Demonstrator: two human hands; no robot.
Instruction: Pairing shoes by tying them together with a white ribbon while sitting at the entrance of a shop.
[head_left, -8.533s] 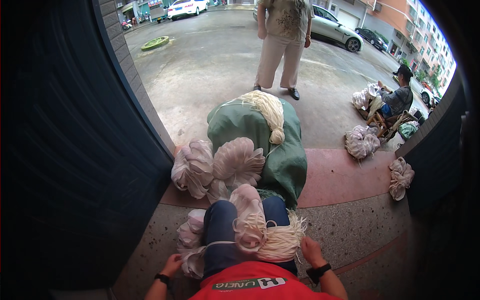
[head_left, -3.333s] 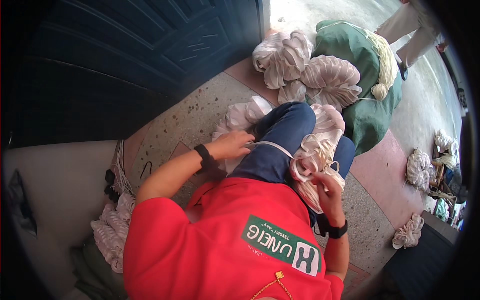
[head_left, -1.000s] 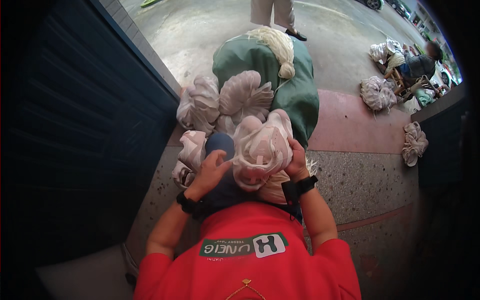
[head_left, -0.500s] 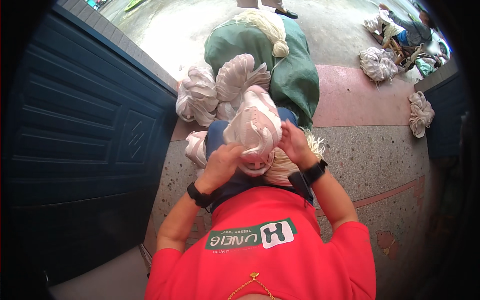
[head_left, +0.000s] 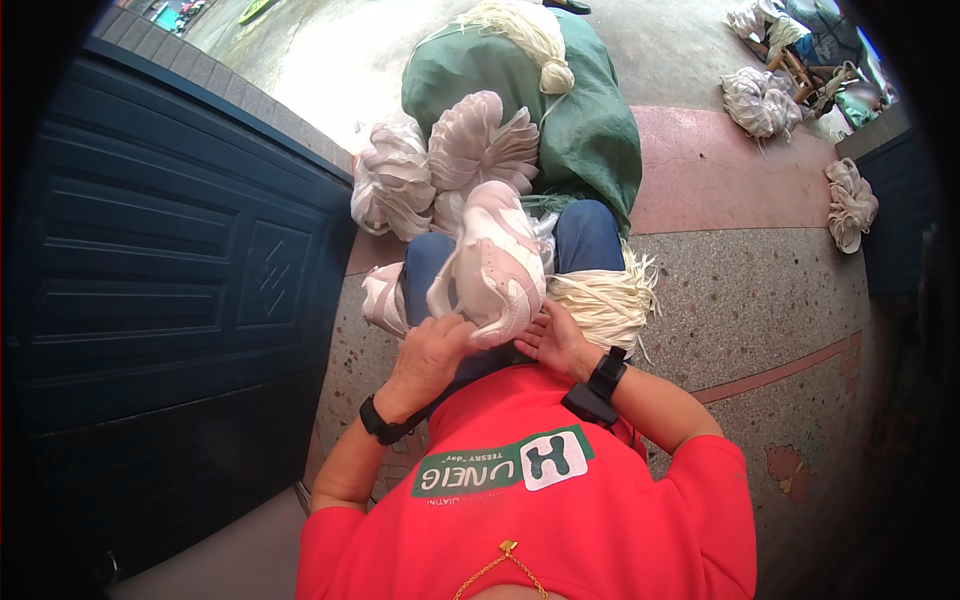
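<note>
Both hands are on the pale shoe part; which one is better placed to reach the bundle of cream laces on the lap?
Probably the right hand: the laces lie just beside it, while the left hand cups the shoe part on the far side.

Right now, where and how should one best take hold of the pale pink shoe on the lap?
Probably grip the pale pink shoe at its near end, one palm per side, as the left hand and right hand do. It lies lengthwise pointing away, so its sides face the hands.

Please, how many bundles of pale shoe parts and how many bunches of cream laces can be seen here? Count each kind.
Pale shoe-part bundles: 7, one held by left hand and right hand
Cream lace bunches: 2
Total: 9
</note>
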